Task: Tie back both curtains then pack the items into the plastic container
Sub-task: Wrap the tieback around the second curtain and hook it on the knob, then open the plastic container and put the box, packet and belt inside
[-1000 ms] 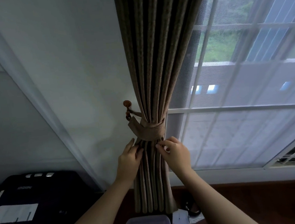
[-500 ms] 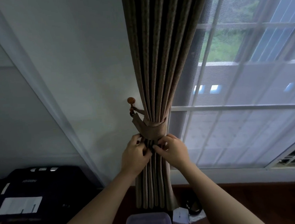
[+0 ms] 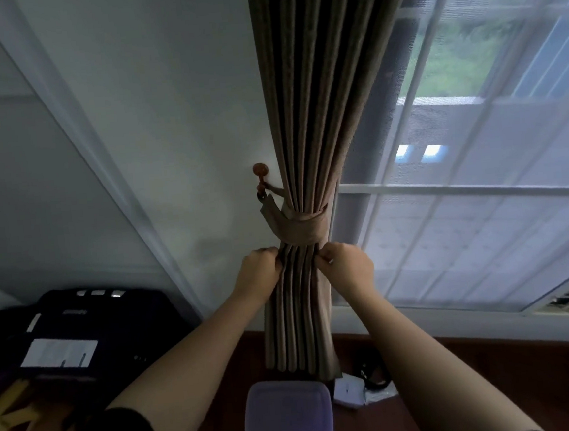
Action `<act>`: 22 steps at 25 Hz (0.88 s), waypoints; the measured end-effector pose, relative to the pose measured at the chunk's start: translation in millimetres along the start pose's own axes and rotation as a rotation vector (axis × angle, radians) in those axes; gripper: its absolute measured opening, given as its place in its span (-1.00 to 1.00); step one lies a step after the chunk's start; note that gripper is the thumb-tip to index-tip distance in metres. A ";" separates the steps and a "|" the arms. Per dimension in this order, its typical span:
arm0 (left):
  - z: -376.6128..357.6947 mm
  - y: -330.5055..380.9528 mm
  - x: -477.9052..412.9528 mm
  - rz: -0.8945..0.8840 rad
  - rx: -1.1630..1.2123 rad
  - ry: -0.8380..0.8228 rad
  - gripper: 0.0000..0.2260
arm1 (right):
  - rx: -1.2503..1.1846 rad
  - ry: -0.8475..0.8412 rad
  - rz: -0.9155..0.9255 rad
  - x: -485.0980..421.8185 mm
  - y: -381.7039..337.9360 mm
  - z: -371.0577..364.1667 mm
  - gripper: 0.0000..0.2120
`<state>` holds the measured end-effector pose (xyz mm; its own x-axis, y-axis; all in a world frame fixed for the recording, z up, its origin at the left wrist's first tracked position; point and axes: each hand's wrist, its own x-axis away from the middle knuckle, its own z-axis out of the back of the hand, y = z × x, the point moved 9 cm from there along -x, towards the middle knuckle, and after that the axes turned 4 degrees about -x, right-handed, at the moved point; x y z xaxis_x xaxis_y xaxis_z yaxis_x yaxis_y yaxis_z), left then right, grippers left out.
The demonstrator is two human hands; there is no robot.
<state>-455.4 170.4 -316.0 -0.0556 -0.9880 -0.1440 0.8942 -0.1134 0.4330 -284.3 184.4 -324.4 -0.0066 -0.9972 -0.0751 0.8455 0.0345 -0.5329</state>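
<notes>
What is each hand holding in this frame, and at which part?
Both grip the brown curtain just below its tieback: the left hand pinches the left-side pleats, the right hand the right-side pleats.

A second ago the left hand (image 3: 259, 272) lay with its fingers stretched along the folds of the curtain (image 3: 303, 127), and the right hand (image 3: 347, 264) pinched a fold beside it. Half a second ago both hands had bunched together at the middle, right under the tieback (image 3: 303, 229). Now they have parted to the bundle's two edges, fingers curled into the outer folds, with the middle pleats bare between them.
</notes>
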 end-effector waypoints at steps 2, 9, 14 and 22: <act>1.4 -0.2 5.2 0.038 -0.008 0.035 -0.85 | -0.029 -0.047 0.001 -0.4 4.9 -4.3 -0.82; -4.1 -1.6 61.5 0.303 0.084 0.290 -0.83 | -0.026 -0.216 0.144 17.5 28.7 -28.1 -0.78; -42.6 -2.8 121.7 0.438 0.105 0.163 -0.79 | 0.008 -0.348 0.157 65.1 57.4 -55.5 -0.77; -116.4 -42.0 208.5 0.497 -0.047 -0.091 -0.75 | 0.095 -0.456 0.036 163.7 133.7 -105.5 -0.72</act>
<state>-452.8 -18.6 -467.8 0.3448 -0.9269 0.1484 0.8415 0.3753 0.3886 -228.7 32.9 -496.8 0.2407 -0.9239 0.2975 0.8863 0.0842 -0.4554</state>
